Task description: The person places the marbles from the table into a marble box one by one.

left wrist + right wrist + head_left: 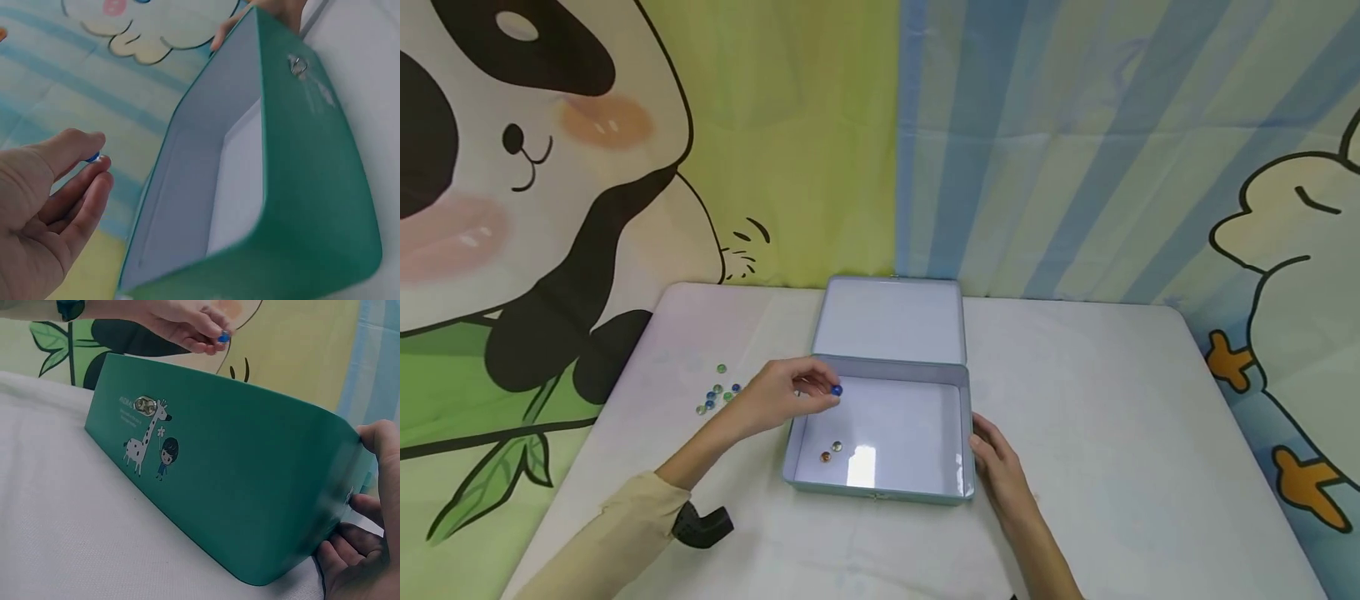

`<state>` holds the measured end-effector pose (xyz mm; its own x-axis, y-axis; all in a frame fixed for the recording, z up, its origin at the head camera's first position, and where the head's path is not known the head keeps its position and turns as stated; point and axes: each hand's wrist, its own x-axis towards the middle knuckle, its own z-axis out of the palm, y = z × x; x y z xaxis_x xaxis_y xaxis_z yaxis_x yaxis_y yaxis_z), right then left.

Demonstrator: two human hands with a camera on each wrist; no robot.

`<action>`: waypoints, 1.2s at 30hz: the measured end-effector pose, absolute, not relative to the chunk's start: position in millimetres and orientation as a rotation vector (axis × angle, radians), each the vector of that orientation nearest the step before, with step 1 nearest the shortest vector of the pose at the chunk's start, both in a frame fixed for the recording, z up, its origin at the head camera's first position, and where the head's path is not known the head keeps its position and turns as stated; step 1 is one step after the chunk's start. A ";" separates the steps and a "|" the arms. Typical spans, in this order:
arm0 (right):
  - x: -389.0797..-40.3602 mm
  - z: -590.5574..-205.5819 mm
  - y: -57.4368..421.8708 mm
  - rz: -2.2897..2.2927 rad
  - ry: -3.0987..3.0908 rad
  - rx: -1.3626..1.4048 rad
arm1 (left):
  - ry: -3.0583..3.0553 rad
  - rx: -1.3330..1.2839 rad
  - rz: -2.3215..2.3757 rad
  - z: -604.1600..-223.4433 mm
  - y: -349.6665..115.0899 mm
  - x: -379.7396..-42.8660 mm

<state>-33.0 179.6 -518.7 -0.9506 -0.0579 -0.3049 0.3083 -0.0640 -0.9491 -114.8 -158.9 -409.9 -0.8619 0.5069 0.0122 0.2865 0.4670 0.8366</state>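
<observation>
A blue glass marble (837, 390) is pinched between the thumb and fingertips of my left hand (786, 388), above the left part of the open tin box (880, 497). In the left wrist view the same marble (93, 157) shows just past the thumb tip. Inside the box lie an orange marble (826, 457) and a pale marble (837, 447). My right hand (1000, 462) holds the box's right side. In the right wrist view, the right hand's thumb (378, 434) is at the rim and its bent fingers lie against the green outer wall.
Several green and blue marbles (727, 397) lie on the white table (1075, 375), left of the box. The box's hinged lid (891, 317) is tipped back towards the printed curtain (1000, 150). A black device (702, 528) sits at the left wrist.
</observation>
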 end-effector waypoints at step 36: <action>-34.1 -518.0 180.0 -2.130 1.959 0.253 | 2.310 1.015 0.846 -488.2 10.2 -168.0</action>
<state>-34.1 180.0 -518.0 -0.9573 -0.0558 -0.2838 0.2875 -0.0754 -0.9548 -168.0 10.2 -488.2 -0.6124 0.7715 -0.1722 0.4780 0.5349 0.6967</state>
